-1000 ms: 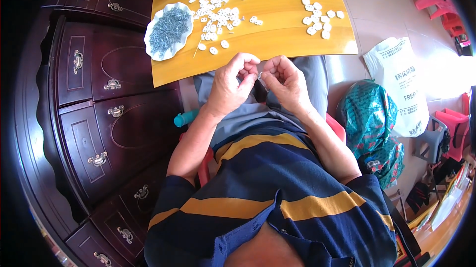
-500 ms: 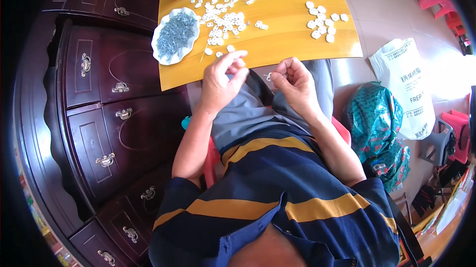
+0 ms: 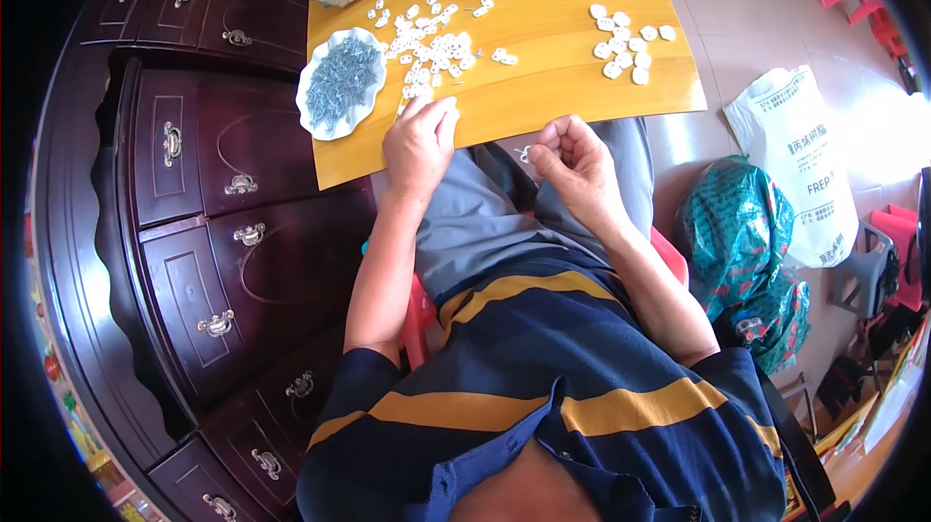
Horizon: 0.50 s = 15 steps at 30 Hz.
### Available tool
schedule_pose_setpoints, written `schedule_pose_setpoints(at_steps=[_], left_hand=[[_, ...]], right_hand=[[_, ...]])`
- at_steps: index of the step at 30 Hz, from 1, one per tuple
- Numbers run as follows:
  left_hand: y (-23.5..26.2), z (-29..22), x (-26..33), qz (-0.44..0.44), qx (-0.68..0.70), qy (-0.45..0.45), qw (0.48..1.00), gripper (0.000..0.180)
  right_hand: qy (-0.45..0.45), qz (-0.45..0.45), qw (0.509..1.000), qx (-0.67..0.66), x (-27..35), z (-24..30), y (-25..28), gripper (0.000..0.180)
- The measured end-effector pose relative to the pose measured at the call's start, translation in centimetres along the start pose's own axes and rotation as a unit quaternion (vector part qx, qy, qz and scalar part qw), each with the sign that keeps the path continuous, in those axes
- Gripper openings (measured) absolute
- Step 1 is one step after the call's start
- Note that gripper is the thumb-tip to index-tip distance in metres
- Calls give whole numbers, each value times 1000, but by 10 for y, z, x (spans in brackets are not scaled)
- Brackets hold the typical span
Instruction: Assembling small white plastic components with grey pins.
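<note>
While the left hand (image 3: 419, 142) pinches among white pieces (image 3: 436, 49), the right hand (image 3: 574, 161) grips a small clip (image 3: 524, 154).

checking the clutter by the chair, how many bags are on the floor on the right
2. A white plastic bag stands on the floor right of the yellow table; a green patterned bag leans just below it, beside the person's right arm. More may be hidden past the picture's edge.

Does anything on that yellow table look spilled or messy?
Nothing is damaged. Small white pieces lie scattered loose across the table, beside a dish of grey bits; the left hand rests at their edge.
</note>
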<state>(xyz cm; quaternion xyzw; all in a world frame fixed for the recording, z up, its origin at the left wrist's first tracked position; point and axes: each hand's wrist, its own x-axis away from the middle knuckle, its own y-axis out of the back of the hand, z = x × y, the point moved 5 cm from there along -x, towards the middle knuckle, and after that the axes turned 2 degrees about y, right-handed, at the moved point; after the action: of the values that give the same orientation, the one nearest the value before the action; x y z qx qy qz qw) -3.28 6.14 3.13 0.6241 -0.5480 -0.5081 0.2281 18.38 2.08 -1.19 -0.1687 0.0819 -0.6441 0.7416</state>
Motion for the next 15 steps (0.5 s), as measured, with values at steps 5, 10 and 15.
schedule_pose_setpoints(at_steps=[5, 10, 15], left_hand=[[-4, -4, 9, 54, 259, 112, 958, 11], [-9, -28, 20, 117, 466, 232, 846, 22], [-12, -36, 28, 149, 491, 232, 826, 21]], right_hand=[[-1, 0, 1000, -15, 1, 0, 1, 11], [-1, 1, 1000, -21, 1, 1, -1, 10], [-4, 0, 1000, -25, 1, 1, -1, 10]])
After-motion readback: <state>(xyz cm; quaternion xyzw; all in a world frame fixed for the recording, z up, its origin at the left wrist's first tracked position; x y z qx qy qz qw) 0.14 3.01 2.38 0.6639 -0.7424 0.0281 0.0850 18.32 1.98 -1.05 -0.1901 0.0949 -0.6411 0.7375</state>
